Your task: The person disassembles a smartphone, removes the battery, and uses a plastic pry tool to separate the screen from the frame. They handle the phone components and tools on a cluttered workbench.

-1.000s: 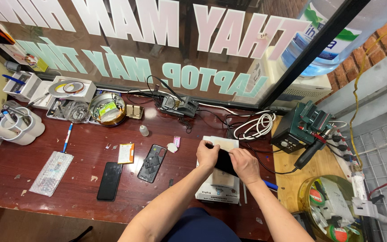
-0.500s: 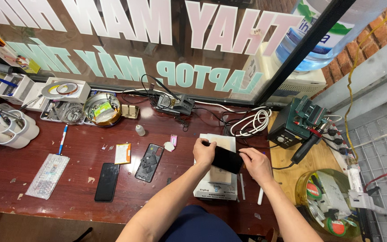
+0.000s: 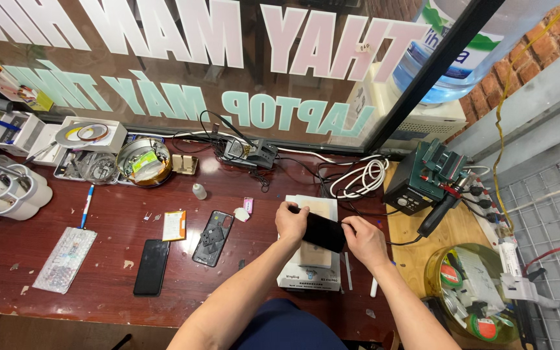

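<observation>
On the red-brown surface [image 3: 98, 285], a round tin [image 3: 142, 162] at left holds small green and yellow bits. Mid-bench, the left hand [image 3: 291, 222] and right hand [image 3: 365, 241] each pinch 1 end of a black phone [image 3: 323, 232], steadying it just above a white box [image 3: 311, 269].

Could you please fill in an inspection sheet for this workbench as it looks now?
Surface: dark red wooden bench, scuffed.
Job's things: black phone held over a white box.
Clutter: second black phone, opened phone back, tape rolls, round tin.
Grippers: left hand and right hand both grip the black phone.
Cables: coiled white cable.
Surroundings: lettered window, green station.
</observation>
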